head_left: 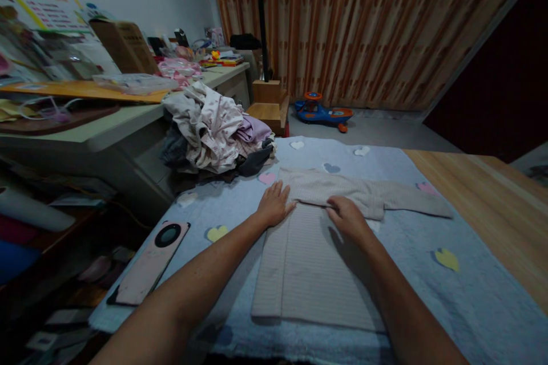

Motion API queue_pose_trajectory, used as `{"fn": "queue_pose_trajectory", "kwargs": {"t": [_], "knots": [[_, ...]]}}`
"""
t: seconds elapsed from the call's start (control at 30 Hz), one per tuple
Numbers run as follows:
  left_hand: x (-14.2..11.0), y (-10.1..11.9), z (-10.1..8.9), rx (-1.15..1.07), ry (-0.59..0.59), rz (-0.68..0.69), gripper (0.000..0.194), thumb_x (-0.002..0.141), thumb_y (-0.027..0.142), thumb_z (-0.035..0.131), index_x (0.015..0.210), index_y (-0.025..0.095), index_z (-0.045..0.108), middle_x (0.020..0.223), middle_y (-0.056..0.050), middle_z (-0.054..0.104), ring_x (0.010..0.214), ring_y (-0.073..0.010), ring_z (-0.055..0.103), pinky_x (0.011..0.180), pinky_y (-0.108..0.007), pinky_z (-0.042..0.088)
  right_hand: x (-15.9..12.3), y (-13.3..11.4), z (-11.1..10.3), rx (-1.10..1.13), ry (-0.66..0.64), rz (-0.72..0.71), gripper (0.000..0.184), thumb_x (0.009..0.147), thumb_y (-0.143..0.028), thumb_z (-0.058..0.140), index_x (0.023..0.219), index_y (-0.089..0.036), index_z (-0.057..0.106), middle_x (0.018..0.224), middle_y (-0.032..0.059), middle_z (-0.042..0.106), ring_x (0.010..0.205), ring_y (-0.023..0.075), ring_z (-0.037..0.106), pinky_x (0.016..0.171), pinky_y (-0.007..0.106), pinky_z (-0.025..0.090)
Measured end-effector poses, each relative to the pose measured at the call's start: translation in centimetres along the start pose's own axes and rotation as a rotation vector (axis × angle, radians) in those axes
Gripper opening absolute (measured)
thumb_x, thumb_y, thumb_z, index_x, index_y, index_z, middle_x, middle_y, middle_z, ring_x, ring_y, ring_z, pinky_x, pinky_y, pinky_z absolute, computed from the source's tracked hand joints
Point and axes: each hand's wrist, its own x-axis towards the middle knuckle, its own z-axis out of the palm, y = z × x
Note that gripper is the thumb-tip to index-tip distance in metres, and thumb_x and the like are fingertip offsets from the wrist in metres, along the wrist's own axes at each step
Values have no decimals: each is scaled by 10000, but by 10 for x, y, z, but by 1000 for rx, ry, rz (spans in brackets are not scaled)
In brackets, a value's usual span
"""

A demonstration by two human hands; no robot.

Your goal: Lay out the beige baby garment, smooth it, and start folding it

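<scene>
Blue heart-patterned blanket [432, 291] carried a pale ribbed cardigan [312, 262]; the left hand [274, 204] and right hand [347, 218] lay spread flat across its middle, and any drag could pull the outstretched sleeve [411, 199] askew.

Landmark desk [85, 131] | beside it: heap of crumpled clothes [209, 131] | past its end: wooden step stool [268, 105], blue ride-on toy car [323, 113] | behind it: striped curtain [363, 23]
</scene>
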Motion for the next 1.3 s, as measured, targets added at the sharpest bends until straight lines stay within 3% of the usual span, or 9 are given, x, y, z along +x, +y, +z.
{"fn": "queue_pose_trajectory", "kwargs": {"t": [0.13,0.27,0.43,0.6,0.8,0.9,1.0,1.1,1.3], "knots": [[3,3,-4,28,32,13,606,983,550,365,1438,155,431,1567,-201,346,1468,-354,275,1162,-582,215,7,52,-21,-314,196,302,414,895,-275,489,1243,-82,600,1375,201,540,1269,304,481,1059,398,353],[19,10,-11,4,128,100,390,1011,371,355,1282,176,556,1515,-135,448,1438,-267,347,1178,-487,250,6,75,-31,-442,128,519,500,908,-374,486,1317,-97,560,1353,215,549,1222,362,505,978,460,398],[44,18,-9,-34,65,175,431,997,311,369,1368,136,501,1537,-140,421,1429,-225,368,1172,-368,285,7,77,-42,-529,-26,551,419,900,-417,508,1172,-142,670,1151,212,646,1096,359,575,874,465,429],[51,20,-1,-18,-14,143,608,966,481,422,1497,189,377,1594,-133,325,1482,-314,255,1187,-475,237,1,72,-60,-420,36,468,320,839,-362,538,1008,-154,713,1041,169,663,973,289,613,786,350,433],[49,23,-1,-73,-42,109,765,883,667,462,1516,248,366,1630,-132,233,1498,-411,131,1181,-565,163,-25,30,-77,11,131,220,163,766,-329,528,839,-212,614,734,18,639,674,185,585,636,267,396],[49,23,2,-100,-14,107,816,845,719,479,1513,263,367,1627,-119,245,1497,-414,126,1182,-562,152,-38,-10,-74,159,23,53,111,784,-323,519,802,-231,579,665,-16,601,595,157,546,576,248,366],[50,21,5,-140,10,102,779,845,648,532,1507,268,374,1621,-106,262,1499,-394,131,1188,-554,140,-45,-48,-63,182,-60,-60,88,817,-302,534,769,-230,547,697,-9,598,630,154,549,595,247,358],[56,15,4,-385,11,75,719,776,434,670,1437,224,479,1597,-118,314,1494,-384,145,1201,-548,104,-45,-72,-46,162,-142,-117,37,832,-242,535,802,-221,543,759,11,604,692,165,562,628,253,363],[72,-5,-1,-825,-14,46,423,820,217,520,1221,152,639,1205,-80,687,1189,-242,580,1057,-394,414,-47,-90,-21,132,-197,-196,119,809,-111,521,877,-205,544,885,37,601,813,178,563,725,270,382]]}}
